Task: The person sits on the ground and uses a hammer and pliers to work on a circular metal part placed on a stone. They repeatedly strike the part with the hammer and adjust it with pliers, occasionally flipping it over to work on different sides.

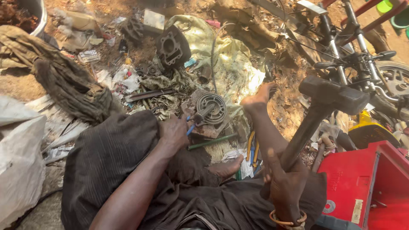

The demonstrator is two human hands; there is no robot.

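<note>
The round metal clutch-like part (211, 108), ribbed and grey with a stub shaft sticking out of it, serves as the landmark here, resting on a flat scrap of block on the dirt ground (17, 85) in front of the seated person. Far to the left of it lies a white sack (19, 162), and above that a rolled, dirty brown cloth (64, 79), pushed aside out of the working space. Up and to the left of the part sits a dark engine cylinder (172, 47) on a pale yellowish sheet (232, 64), apparently laid down to keep loose pieces off the soil. Just left of the part, the left hand (174, 133) is closed around a blue-handled tool (190, 128) whose tip is set against the shaft, seemingly to steady it in place. Immediately right of the part, a bare foot (257, 100) presses near its edge, likely bracing the block so it does not slide. Further right and lower, the right hand (284, 187) is clamped on the handle of a heavy hammer (332, 96), its dark head raised well above the part's level, held ready over the work. The two hands are well apart. Beyond, to the right of the part, stand a motorcycle (366, 64) and a red box (366, 187).
</note>
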